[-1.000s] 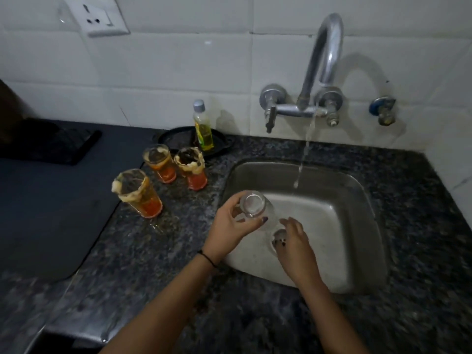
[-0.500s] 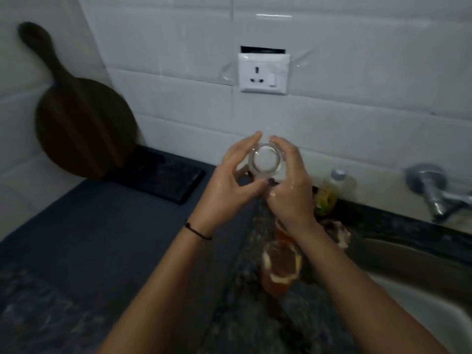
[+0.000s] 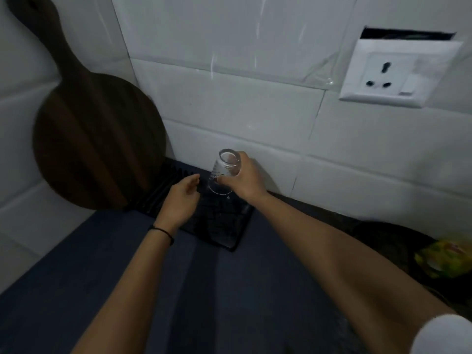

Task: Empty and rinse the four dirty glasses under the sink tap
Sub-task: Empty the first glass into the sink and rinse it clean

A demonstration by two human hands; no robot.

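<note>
Now only the right hand (image 3: 246, 180) held the glass (image 3: 223, 172). Half a second earlier both hands had cupped it in front of the socket (image 3: 393, 72), and a second earlier it had been over the sink. The left hand (image 3: 182, 200) had let go and hung just beside it, its fingers loosely curled round nothing, a thin black band (image 3: 163, 232) on the wrist. The glass was clear, smooth and tapered. It was turned base up and slightly tilted, empty, its rim over a black ridged drying tray (image 3: 224, 226) in the corner. Whether the rim touched the tray could not be told. The right thumb and fingers wrapped its side near the base. A dark round wooden board (image 3: 94, 139) with a long handle leaned on the glossy white wall tiles (image 3: 229, 111) beside the tray. The tray lay on a dull dark-blue surface (image 3: 127, 277). A blurred yellow-green object (image 3: 444, 259) showed at the right edge.
</note>
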